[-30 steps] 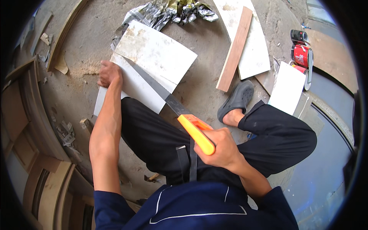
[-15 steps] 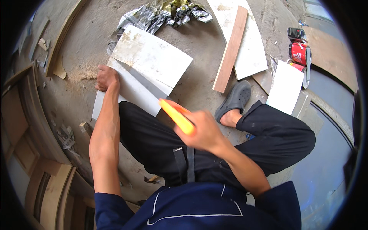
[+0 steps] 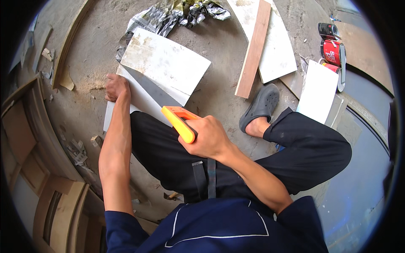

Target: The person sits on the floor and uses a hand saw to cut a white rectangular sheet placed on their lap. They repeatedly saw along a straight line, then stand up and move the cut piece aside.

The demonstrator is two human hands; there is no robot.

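Note:
My right hand (image 3: 206, 137) is wrapped round the orange and yellow handle of a handsaw (image 3: 175, 120). The grey saw blade (image 3: 154, 89) runs up and left from the handle, along a white board (image 3: 145, 99). On that board's far left end my left hand (image 3: 117, 87) presses, its fingers curled over the edge. Just beyond the blade lies a second white board (image 3: 168, 63) with a worn, stained surface. Where the blade meets the work is partly hidden by the boards.
Sawdust (image 3: 95, 84) is scattered left of my left hand. Crumpled foil-like sheeting (image 3: 168, 19) lies at the back. A reddish wood strip (image 3: 255, 50) rests on a white panel (image 3: 278, 55). Red and black cans (image 3: 331, 52) stand at right, wooden frames (image 3: 55, 202) at lower left.
My right hand has drawn the saw handle a little left and toward the board. The left hand stays on the board's end. The view has shifted slightly.

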